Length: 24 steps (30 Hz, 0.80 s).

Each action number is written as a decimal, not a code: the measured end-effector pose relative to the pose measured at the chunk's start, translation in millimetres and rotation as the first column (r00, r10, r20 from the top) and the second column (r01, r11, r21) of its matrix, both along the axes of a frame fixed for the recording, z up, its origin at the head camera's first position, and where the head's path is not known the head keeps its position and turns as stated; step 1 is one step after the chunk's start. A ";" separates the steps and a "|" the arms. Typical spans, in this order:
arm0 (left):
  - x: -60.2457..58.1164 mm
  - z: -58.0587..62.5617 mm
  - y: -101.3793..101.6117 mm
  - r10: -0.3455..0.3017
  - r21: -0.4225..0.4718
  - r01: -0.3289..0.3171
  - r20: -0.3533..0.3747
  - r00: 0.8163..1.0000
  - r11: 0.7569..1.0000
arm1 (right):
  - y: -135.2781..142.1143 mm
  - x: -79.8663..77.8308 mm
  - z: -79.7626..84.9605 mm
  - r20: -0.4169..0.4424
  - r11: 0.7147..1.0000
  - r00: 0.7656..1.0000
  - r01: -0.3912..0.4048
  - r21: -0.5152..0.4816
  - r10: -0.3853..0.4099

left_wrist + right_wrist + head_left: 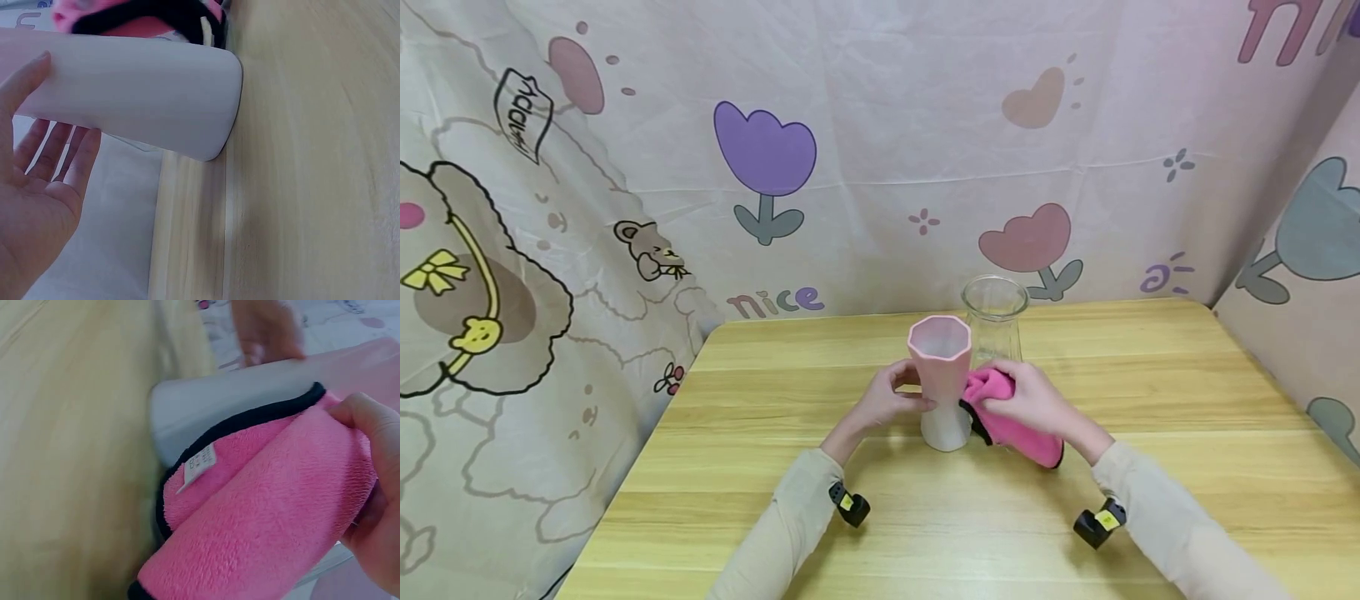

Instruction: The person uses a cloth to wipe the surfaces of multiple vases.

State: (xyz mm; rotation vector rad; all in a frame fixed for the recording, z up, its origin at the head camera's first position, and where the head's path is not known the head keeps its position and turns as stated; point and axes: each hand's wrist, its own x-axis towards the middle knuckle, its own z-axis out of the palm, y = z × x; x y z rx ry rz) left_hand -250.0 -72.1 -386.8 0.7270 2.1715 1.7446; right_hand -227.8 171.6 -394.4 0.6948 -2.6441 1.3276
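A vase (944, 387), pink above and white below, stands upright on the wooden table. My left hand (891, 396) holds it from the left, with the thumb on the near side and the fingers behind, as the left wrist view of the vase (144, 94) shows. On the other side, my right hand (1028, 398) grips a pink cloth (1026, 437) with black edging. In the right wrist view a white label (199, 465) shows on the cloth, which hangs beside the vase; whether it touches cannot be told. Behind them stands a clear glass vase (995, 312), its lower part hidden.
The wooden table (760, 392) reaches back to a printed cloth backdrop (880, 167), which also hangs at the left and right. Small black cameras sit on both wrists.
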 end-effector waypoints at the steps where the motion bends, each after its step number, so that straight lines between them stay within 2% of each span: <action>1: 0.3 0.4 0.2 0.001 -0.001 -0.001 -0.003 1.000 1.000 | -0.4 0.7 4.0 0.005 1.000 1.000 0.011 -0.028 -0.011; 9: 1.6 0.0 0.7 0.006 0.009 -0.006 -0.007 1.000 1.000 | -1.7 6.6 29.5 -0.001 0.977 0.997 0.075 -0.198 -0.077; 14: 1.7 0.0 0.6 0.005 0.017 -0.005 0.004 1.000 1.000 | -3.1 9.1 41.5 -0.067 0.961 0.993 0.074 -0.268 -0.095; 17: 1.6 0.1 0.6 0.006 0.014 -0.006 0.004 1.000 1.000 | -3.7 10.0 45.3 -0.097 0.953 0.990 0.070 -0.294 -0.103; 24: 1.6 0.8 1.7 0.004 0.010 -0.004 0.002 1.000 1.000 | -4.0 11.5 48.7 -0.110 0.947 0.988 0.065 -0.315 -0.104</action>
